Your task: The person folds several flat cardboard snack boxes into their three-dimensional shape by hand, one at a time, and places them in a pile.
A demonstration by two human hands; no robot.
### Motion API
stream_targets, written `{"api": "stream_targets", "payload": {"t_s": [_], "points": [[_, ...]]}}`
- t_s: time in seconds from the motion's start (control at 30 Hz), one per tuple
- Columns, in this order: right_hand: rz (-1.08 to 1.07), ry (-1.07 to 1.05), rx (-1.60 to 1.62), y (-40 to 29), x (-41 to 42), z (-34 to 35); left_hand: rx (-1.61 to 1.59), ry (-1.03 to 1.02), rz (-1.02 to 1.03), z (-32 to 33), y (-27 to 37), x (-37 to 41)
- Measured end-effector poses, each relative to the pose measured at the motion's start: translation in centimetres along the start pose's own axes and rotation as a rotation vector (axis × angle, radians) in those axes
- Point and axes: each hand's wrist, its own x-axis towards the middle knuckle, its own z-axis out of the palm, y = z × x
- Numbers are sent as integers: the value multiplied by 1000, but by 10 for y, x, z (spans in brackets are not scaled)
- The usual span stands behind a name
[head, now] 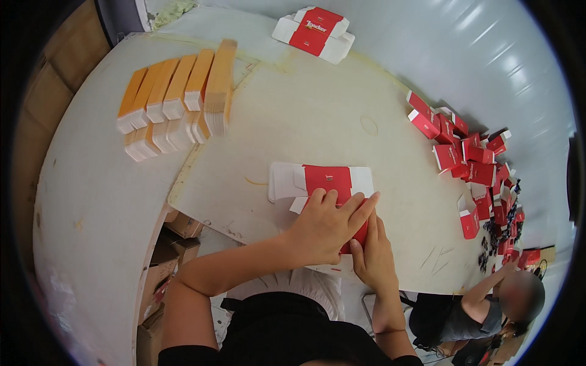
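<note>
Flat red and white carton blanks (328, 176) lie stacked at the table's front edge. On top of them, both hands are on a partly folded red carton (360, 234). My left hand (322, 224) reaches across it, its fingers bent over the red panel and one stretched towards the carton's upper right corner. Against the carton's right side lies my right hand (376, 251), thumb on the near part and fingers along the edge. Much of the carton is hidden under the hands.
Bundles of flat cartons with orange edges (171, 87) stand at the back left. One flat red blank (316, 32) lies at the far edge. Folded red boxes (476, 174) and small dark wrapped pieces (485, 256) are heaped at the right, near a co-worker (476, 311). Cardboard boxes (158, 274) sit below the table.
</note>
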Motion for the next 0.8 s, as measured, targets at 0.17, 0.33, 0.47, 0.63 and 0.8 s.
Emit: {"api": "stream_targets", "payload": {"t_s": [0.17,0.33,0.47,0.63,0.8], "points": [[-101,-10,-146,-2,-2,-6,20,-10,-1,-1,5,-4],[-148,287,383,37,-11,17,-28,21,61,-10,16,9],[-32,487,967,27,-8,-4,-155,119,86,-13,29,17],[221,830,1397,75,-12,-47,-243,252,23,-18,16,13],[486,724,1558,139,-43,-80,78,-121,-210,11,-33,-1]]}}
